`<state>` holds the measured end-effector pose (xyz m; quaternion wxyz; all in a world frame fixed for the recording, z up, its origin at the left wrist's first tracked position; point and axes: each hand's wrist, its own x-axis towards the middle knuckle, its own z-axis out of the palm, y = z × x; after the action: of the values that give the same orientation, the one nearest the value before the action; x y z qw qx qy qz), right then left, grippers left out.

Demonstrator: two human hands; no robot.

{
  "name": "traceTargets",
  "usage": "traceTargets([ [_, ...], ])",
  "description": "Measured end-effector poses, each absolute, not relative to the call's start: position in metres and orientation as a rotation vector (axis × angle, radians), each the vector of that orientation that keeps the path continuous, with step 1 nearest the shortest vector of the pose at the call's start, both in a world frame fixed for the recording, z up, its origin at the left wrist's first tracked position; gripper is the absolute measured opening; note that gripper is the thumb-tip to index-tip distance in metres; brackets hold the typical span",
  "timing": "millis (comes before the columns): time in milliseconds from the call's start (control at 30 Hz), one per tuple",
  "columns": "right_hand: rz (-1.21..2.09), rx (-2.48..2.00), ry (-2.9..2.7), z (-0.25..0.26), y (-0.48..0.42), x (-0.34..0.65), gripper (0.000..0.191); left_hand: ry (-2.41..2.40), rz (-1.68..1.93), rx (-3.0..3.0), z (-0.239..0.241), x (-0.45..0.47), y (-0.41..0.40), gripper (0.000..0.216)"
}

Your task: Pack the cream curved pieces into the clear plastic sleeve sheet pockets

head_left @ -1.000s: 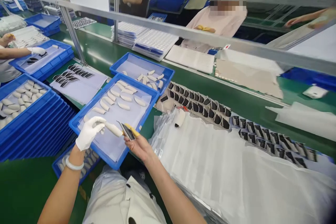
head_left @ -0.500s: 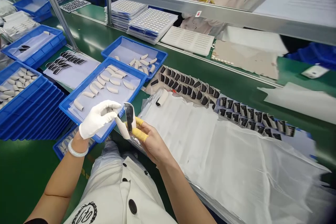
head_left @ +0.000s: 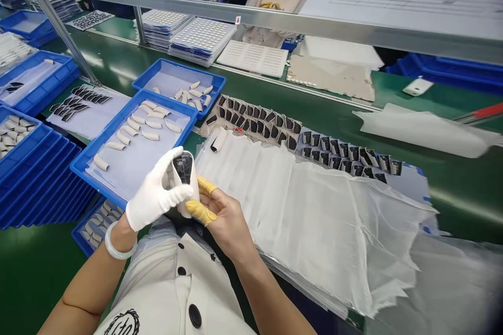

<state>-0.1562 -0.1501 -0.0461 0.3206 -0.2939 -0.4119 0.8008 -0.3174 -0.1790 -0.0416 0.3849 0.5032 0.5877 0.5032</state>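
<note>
My left hand (head_left: 157,193), in a white glove, is closed around one side of a white curved shell (head_left: 194,180) with a dark inside. My right hand (head_left: 226,220), with yellow finger cots on its fingertips, grips the other side. Two shell halves appear pressed together, their dark faces inward; the seam is partly hidden by my fingers. Just beyond the left hand, a blue tray (head_left: 88,170) lined with white paper carries several white curved pieces (head_left: 154,123). One white shell with a dark end (head_left: 219,140) lies on the plastic sheeting (head_left: 271,188) to the right.
Rows of dark-faced pieces (head_left: 251,119) and a second group (head_left: 341,151) lie behind the sheeting. Another blue tray (head_left: 141,76) stands farther back, and stacked blue trays (head_left: 43,178) are at left. A metal rail (head_left: 204,8) crosses above the bench; a person (head_left: 271,0) is behind it.
The two halves, held apart before, are now brought together between my hands, with the dark inside facing up toward me. The view has shifted slightly right.
</note>
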Motion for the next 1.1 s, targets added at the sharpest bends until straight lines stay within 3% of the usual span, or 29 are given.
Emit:
traceTargets([
  [167,2.105,-0.796,-1.009,-0.042,-0.154,-0.148,0.055,1.557,1.479,1.246,-0.038,-0.300,-0.171,0.035],
  [300,2.127,-0.780,-0.963,-0.039,-0.153,-0.147,0.052,1.594,1.514,1.304,-0.037,-0.299,-0.172,0.031],
  [500,2.272,-0.643,-0.863,-0.039,-0.147,-0.144,0.030,1.685,1.528,1.727,-0.034,-0.306,-0.178,0.050],
  [767,2.763,-0.344,-0.082,-0.054,-0.150,-0.152,0.036,1.481,1.645,1.268,-0.027,-0.311,-0.164,0.012],
  [867,2.784,-0.403,-0.265,-0.056,-0.152,-0.153,0.038,1.445,1.526,1.139,-0.023,-0.313,-0.160,0.011],
  [1033,2.295,-0.769,-1.019,-0.057,-0.148,-0.144,0.057,1.642,1.309,1.229,-0.015,-0.314,-0.156,0.007],
  [1100,2.260,-0.842,-1.153,-0.059,-0.146,-0.140,0.058,1.677,1.260,1.264,-0.015,-0.312,-0.155,0.006],
])
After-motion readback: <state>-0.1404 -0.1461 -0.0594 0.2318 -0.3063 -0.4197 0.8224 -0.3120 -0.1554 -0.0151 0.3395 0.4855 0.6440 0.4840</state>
